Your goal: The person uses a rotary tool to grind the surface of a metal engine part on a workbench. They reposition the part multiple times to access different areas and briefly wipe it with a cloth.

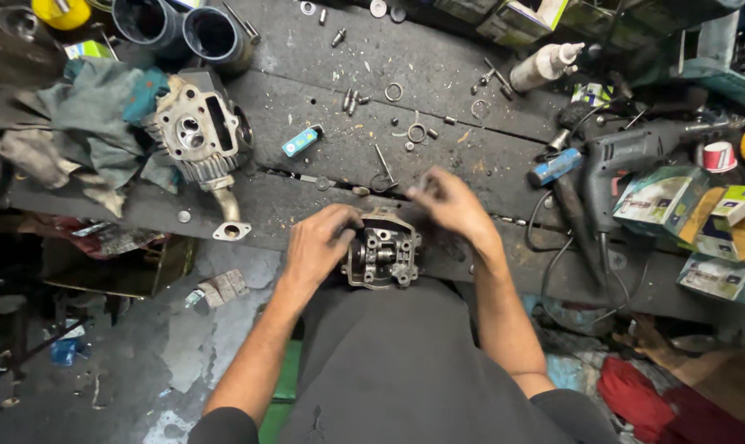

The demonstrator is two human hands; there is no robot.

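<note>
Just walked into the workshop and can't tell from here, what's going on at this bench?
A person is working on a small engine cylinder head at the near edge of a dark workbench. The left hand steadies it from the side, while the right hand hovers just above and behind it; it is too blurred to tell what it pinches. A second cylinder head, loose rings and bolts, and an electric drill lie around.

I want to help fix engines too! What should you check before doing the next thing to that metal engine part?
1. Left hand steadying the engine part: ok.
2. Part sitting fully on the workbench: not ok, it sits at the front edge.
3. What the right hand fingers hold: cannot tell, blurred.
4. Loose rings and bolts kept clear of the part: ok.
5. Drill cord away from the hands: ok.
</note>
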